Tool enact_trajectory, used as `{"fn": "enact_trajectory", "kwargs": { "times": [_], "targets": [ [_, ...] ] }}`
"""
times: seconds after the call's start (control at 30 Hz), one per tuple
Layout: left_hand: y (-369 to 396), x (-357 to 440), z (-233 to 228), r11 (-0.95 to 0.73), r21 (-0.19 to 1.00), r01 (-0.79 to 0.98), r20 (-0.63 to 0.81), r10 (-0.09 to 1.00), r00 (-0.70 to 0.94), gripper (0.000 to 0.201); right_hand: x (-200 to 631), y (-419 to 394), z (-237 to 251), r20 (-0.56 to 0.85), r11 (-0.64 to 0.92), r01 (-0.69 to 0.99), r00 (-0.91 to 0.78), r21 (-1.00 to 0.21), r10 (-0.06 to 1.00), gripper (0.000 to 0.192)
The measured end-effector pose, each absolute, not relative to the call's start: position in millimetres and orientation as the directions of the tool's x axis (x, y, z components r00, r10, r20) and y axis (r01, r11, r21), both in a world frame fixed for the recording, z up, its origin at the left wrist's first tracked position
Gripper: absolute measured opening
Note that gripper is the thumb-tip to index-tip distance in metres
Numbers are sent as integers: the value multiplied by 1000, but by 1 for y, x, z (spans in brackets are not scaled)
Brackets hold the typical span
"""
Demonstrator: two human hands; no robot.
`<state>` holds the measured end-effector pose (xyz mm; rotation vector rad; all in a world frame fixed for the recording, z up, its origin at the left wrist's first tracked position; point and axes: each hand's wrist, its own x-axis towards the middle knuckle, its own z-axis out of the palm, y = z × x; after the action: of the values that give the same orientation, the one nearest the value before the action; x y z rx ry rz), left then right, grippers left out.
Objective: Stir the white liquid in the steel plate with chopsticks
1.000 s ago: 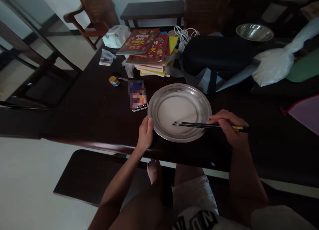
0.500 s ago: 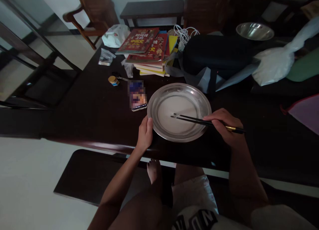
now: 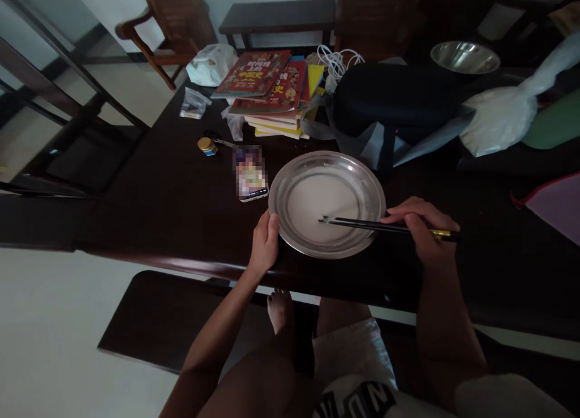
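Observation:
A round steel dish [image 3: 281, 231] stands on the dark table near its front edge, with a whitish liquid or batter [image 3: 312, 203] in it. My left hand [image 3: 265, 240] grips the dish's left rim, thumb on top and fingers partly hidden at its side. Black chopsticks [image 3: 362, 223] with gold bands near the ends are held in my right hand [image 3: 426, 225], just off the dish's right rim. Their tips rest in the whitish contents, close together, with a little of it stuck to them.
Left of the dish lies a phone [image 3: 251, 173] with a blurred screen. Behind it are a small gold-lidded jar [image 3: 207, 146], scissors [image 3: 222, 142] and stacked books [image 3: 267, 89]. A black case [image 3: 394, 98], a white plastic bag [image 3: 498, 119] and a steel bowl [image 3: 465, 57] stand at the back right.
My right hand has shifted to the right, and the chopstick tips have moved slightly right and nearer, coming closer together. My left hand keeps its place on the rim. The phone's screen picture differs.

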<state>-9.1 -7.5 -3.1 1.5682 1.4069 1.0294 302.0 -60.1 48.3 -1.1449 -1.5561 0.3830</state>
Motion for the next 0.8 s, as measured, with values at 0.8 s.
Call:
{"fn": "enact_trajectory", "kwargs": {
  "times": [0.8],
  "targets": [
    [-8,-7,-2,-75,928,366,61,997,50,74,300,-62,51,498,440,470,0,-765,867,20]
  ]
}}
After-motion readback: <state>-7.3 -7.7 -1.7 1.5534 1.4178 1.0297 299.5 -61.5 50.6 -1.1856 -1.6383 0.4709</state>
